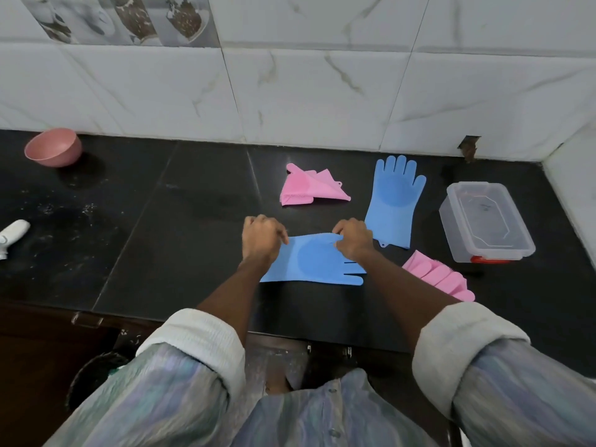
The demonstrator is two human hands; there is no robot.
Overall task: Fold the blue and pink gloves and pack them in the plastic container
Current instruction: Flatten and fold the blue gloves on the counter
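Both hands are working the near blue glove [317, 261], which is lying flat on the black counter [145, 221], cuff to the left, fingers pointing right. Left hand [262, 237] is pinching the far edge near the cuff; right hand [353, 238] is pinching the far edge near the finger base. It's matte blue rubber with a darker round patch on the palm.

Second blue glove [395, 201] is lying flat just behind the right hand, fingers pointing at the wall, same round patch, small hang tab at the cuff.

One pink glove [308, 188] is sitting folded farther back, bristles showing along its front edge. The other pink glove [440, 275] is lying to the right, partly hidden by the right forearm.

Clear plastic container [483, 221] is sitting at far right, lid on, red clip at the front. There's some embossing on the lid, too small to read.
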